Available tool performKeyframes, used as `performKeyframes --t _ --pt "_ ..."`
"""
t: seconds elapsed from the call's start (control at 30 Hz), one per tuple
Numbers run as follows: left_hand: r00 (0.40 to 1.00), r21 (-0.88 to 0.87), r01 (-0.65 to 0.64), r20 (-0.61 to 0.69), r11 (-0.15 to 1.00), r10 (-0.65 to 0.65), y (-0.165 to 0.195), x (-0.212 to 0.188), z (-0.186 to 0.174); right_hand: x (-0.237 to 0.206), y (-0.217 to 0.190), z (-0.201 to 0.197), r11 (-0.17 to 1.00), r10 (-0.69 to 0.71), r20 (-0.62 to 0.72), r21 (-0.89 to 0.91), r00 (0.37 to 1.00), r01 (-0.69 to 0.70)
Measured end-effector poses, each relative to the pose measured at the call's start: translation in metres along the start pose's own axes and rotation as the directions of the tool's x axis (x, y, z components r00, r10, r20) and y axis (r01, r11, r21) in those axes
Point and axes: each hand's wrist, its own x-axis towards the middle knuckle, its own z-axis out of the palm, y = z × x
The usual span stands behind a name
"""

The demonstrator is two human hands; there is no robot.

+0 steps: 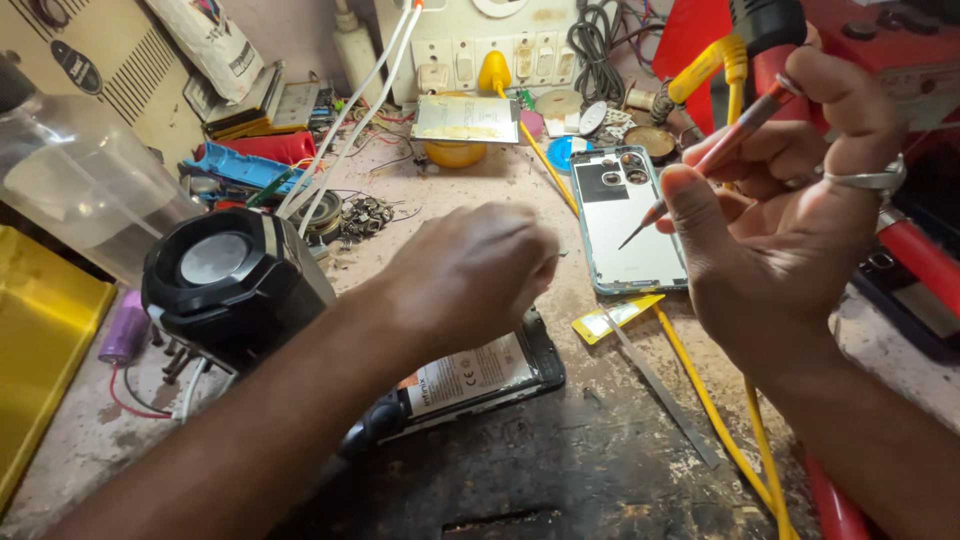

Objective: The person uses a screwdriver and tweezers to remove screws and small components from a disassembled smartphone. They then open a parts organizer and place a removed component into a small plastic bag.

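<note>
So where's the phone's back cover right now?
The back cover lies flat on the workbench, upper middle of the head view, just left of the right hand, whose screwdriver tip hovers over it.

Your right hand (790, 215) grips a red-handled, metal-tipped screwdriver (715, 155); just beyond its tip lies a glossy phone back cover (630, 225). Left of that cover, the workbench (620, 440) looks rough, dusty and matt.

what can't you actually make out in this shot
Head view only:
- What the left hand pinches: too small, hidden by its fingers.
- Opened phone under it: mostly covered by hand and forearm.
- Screwdriver shaft: partly hidden in the right hand.
- Yellow tray: cut off by the left edge.
</note>
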Motion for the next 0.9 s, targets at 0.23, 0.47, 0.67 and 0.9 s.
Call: performKeyframes --t 0.23,0.47,0.67,0.9 --pt "0.992 0.003 0.01 0.129 1.0 -0.01 0.003 -0.018 0.004 0.002 -0.003 0.004 1.0 -0.003 0.045 -0.017 0.999 0.004" --pt "0.958 0.176 0.007 0.282 0.984 -0.057 0.021 -0.007 -0.006 0.005 -0.004 0.005 1.0 0.02 0.048 -0.012 0.999 -0.019" --pt "0.927 0.294 -0.092 0.374 0.951 -0.026 0.027 -0.006 -0.003 0.004 -0.006 0.007 0.999 0.048 0.049 0.022 0.998 -0.049" --pt "0.963 0.339 -0.126 0.267 0.933 0.033 0.032 -0.009 0.005 0.005 -0.01 0.011 1.0 0.011 0.069 0.019 0.998 -0.012"
